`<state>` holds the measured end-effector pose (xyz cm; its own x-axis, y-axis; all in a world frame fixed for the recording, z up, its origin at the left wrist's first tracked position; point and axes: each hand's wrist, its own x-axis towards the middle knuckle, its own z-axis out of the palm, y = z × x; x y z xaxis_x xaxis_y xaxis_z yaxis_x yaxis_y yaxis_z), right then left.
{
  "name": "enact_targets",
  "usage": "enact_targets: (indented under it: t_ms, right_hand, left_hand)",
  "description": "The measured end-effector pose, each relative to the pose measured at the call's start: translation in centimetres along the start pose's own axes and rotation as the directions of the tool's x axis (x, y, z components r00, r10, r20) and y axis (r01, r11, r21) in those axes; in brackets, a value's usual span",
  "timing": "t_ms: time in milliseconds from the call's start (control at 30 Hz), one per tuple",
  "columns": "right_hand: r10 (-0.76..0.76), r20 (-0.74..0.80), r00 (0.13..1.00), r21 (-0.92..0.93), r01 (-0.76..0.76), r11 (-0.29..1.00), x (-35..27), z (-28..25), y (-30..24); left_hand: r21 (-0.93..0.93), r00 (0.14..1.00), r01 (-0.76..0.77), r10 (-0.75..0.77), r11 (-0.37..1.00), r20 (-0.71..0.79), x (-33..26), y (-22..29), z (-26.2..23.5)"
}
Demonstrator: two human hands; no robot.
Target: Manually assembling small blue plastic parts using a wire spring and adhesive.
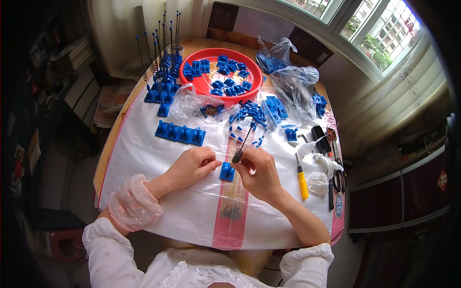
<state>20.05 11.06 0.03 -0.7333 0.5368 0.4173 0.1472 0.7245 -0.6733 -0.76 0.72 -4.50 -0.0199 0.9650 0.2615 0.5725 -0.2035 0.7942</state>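
My right hand pinches a thin black rod with a coil spring round its lower part and a blue tip at the top. The rod leans up and to the right. Just below its lower end, a small blue plastic block with a raised middle stands on the white sheet. To the left of this block my left hand rests with its fingers curled together. Whether anything is between those fingers is hidden. Beyond the left hand lies a row of several similar blue blocks.
A red round tray holds blue parts at the back. Upright spring rods on blue bases crowd the far left. Loose blue pieces, a clear plastic box, a yellow-handled screwdriver and scissors lie around the sheet.
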Motion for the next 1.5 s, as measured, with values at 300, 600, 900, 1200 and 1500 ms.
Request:
enact_targets:
  t_ms: [300,600,900,1200,1500]
  right_hand:
    - [-0.029,0.012,0.999,-0.037,0.03,0.999,0.2,-0.1,-0.2]
    - [-0.033,0.014,0.999,-0.023,0.034,0.999,0.2,-0.2,-0.4]
    - [-0.039,0.001,0.999,-0.034,0.039,0.999,0.3,-0.1,-0.5]
    - [-0.048,0.004,0.999,-0.04,0.048,0.998,0.4,-0.2,-0.6]
    - [-0.034,0.019,0.999,-0.053,0.035,0.998,0.3,-0.3,-0.7]
  left_hand:
    - [0.072,1.0,0.019,-0.02,0.997,0.009,-0.1,-0.3,-0.3]
    - [-0.015,0.986,0.161,-0.162,0.987,-0.029,0.1,0.4,-0.3]
    - [-0.081,0.979,0.202,-0.204,0.976,-0.012,0.2,0.6,-0.3]
    - [-0.111,0.992,0.095,-0.104,0.989,-0.075,-0.2,-0.9,0.3]
    - [0.095,0.999,0.041,-0.041,0.995,-0.002,0.0,0.2,-0.5]
